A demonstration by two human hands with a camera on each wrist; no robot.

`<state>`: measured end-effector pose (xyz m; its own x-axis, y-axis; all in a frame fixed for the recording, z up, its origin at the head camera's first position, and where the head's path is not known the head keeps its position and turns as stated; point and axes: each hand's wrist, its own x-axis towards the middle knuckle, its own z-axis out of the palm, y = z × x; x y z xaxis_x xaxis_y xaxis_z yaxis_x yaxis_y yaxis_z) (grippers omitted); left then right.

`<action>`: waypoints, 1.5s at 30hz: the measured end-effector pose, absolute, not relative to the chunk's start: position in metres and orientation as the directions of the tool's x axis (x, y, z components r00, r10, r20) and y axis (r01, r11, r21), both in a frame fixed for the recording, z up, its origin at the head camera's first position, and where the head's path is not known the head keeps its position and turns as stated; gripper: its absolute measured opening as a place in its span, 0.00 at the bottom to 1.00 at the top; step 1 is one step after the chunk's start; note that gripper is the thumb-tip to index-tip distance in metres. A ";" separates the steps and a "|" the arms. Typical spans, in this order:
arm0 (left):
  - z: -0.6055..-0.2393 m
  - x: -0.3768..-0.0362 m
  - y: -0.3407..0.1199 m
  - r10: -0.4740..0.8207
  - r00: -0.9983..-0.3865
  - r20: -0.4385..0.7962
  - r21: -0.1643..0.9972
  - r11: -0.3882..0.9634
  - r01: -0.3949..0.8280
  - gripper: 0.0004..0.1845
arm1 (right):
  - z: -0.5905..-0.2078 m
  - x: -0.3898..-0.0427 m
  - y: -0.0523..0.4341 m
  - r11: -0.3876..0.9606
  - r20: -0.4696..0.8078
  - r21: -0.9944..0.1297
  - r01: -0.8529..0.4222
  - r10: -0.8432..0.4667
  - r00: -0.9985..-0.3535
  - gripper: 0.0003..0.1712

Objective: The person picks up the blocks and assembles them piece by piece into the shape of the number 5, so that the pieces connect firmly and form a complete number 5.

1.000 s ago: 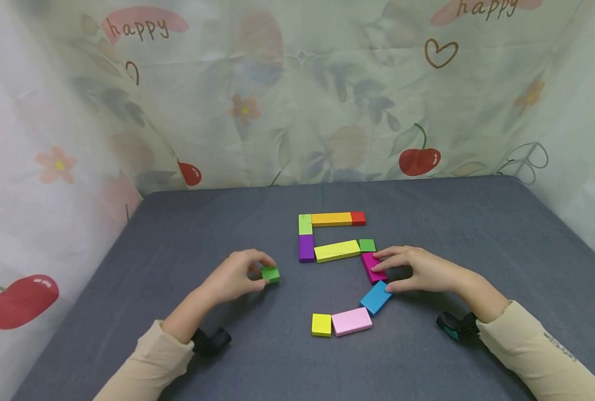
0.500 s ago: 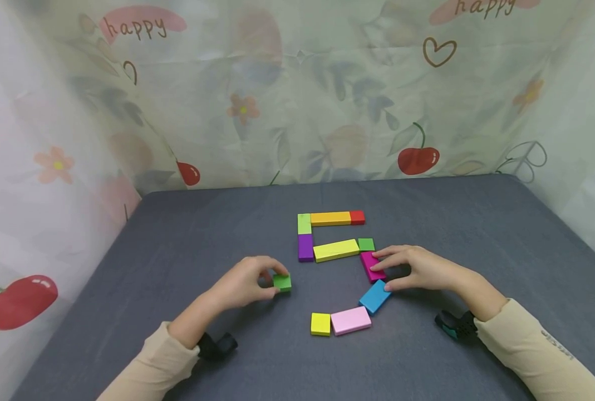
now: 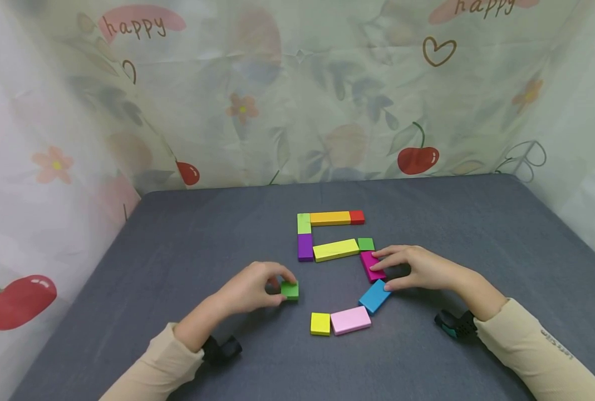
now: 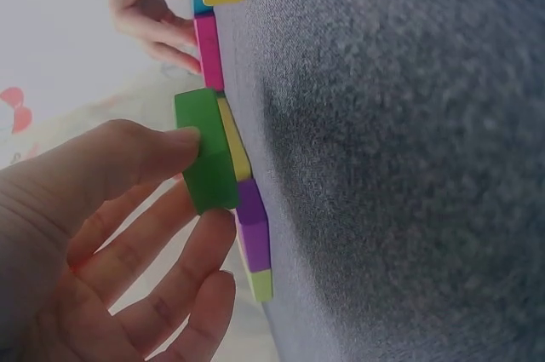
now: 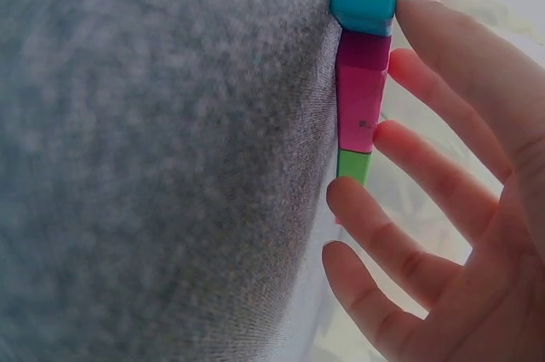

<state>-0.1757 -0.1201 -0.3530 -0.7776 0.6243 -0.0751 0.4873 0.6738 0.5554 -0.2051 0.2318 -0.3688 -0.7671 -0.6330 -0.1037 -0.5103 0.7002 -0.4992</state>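
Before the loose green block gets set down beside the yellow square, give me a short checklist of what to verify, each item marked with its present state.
1. Left hand grips the green block firmly: ok; thumb and fingers pinch it in the left wrist view.
2. Spot left of the yellow square is free: ok, bare grey table there.
3. Right hand steadies the right column: ok; it touches the magenta block and the blue block.
4. Blue block lines up with the magenta block: not ok, it lies slanted.
5. Pink block meets the yellow square: ok.
6. Green block is off the table: cannot tell.
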 end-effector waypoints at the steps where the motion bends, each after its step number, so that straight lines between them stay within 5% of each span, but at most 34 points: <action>1: -0.353 -0.175 -0.120 0.626 -0.776 -0.078 0.558 0.672 0.486 0.15 | -0.369 -0.205 0.232 0.700 -0.104 -0.500 -0.510 -0.633 -0.767 0.27; 45: -0.360 -0.167 -0.109 0.721 -0.670 -0.177 0.577 0.628 0.522 0.11 | -0.370 -0.204 0.233 0.680 -0.077 -0.507 -0.530 -0.647 -0.758 0.26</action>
